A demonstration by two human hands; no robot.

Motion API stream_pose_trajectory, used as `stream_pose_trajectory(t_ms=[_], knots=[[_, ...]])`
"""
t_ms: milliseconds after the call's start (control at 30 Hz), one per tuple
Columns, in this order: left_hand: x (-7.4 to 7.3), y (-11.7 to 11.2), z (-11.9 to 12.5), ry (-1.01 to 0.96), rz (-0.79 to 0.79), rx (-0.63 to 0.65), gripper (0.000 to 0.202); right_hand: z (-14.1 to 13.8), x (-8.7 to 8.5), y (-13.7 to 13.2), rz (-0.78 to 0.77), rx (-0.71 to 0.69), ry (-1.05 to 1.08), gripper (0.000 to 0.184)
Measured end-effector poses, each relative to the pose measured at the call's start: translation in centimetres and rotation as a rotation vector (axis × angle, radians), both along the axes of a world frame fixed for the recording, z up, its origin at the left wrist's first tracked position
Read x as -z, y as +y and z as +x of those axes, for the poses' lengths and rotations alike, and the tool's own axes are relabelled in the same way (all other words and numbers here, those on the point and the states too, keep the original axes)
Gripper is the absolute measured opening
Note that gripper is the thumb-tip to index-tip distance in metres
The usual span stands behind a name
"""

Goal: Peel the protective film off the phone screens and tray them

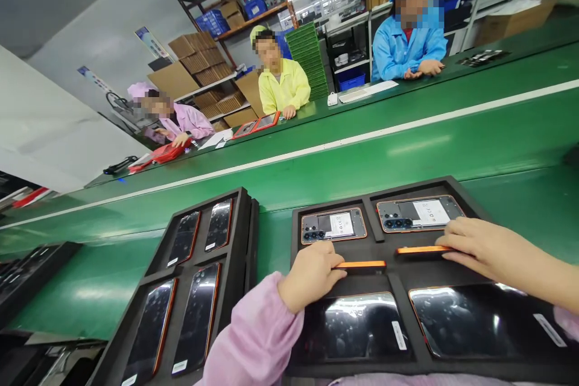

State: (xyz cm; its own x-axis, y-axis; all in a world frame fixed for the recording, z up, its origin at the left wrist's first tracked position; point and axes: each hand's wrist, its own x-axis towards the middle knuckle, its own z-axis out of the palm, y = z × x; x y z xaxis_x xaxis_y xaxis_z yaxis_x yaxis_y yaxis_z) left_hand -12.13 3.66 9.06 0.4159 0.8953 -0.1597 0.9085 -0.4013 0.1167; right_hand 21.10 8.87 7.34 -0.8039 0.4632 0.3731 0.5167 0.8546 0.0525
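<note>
My left hand (312, 274) pinches the end of a smartphone (362, 265) with an orange edge, held edge-on above a black foam tray (374, 223). Another orange-edged smartphone (420, 249), also edge-on, is gripped at its right end by my right hand (484, 250). Behind them in the tray lie two phones with their backs off, the left one (335, 224) and the right one (418, 213), showing camera lenses and white labels. Nearer to me, two phones rest screen up, a left one (355, 325) and a right one (479, 319), each with a white sticker.
Left of my tray, stacked black trays (246, 253) hold several screen-up phones. Another tray (40, 277) is at the far left. Beyond the green conveyor (289, 178) sit three people in pink, yellow and blue jackets. Shelves with cardboard boxes (199, 60) stand behind them.
</note>
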Motion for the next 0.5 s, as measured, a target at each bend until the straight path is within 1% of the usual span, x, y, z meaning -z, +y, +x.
stream_pose_trajectory(t_ms=[67,133,167,233,300,333,400,433,467,500], knots=[[0.2,-1.3,0.4,0.025,0.067,-0.048,0.017,0.0,-0.1,-1.2,0.151,0.015,0.041,0.035],[1.1,-3.1,1.1,0.041,0.113,-0.093,0.019,-0.2,0.5,-3.0,0.249,0.035,0.049,0.042],[1.6,-4.0,1.4,0.033,0.116,-0.108,0.019,-0.2,1.0,-4.0,0.242,0.041,0.044,0.044],[2.5,-5.7,2.0,0.001,0.069,-0.130,0.027,-0.3,2.0,-5.9,0.171,0.054,0.046,0.044],[2.9,-6.8,2.4,-0.021,-0.018,-0.158,0.039,-0.2,2.9,-7.3,0.084,0.086,0.044,0.036],[2.7,-7.0,2.5,-0.022,-0.065,-0.173,0.047,-0.1,3.2,-7.7,0.045,0.116,0.043,0.032],[1.8,-7.0,2.4,-0.018,-0.165,-0.180,0.059,0.1,3.3,-7.8,-0.043,0.158,0.032,0.033],[1.1,-6.8,2.2,-0.029,-0.212,-0.162,0.058,0.1,3.1,-7.6,-0.088,0.161,0.037,0.033],[0.4,-6.6,1.9,-0.051,-0.253,-0.120,0.049,0.1,2.8,-7.2,-0.131,0.151,0.050,0.032],[-0.2,-6.6,1.6,-0.087,-0.274,-0.061,0.034,0.1,2.3,-6.8,-0.171,0.134,0.068,0.032]])
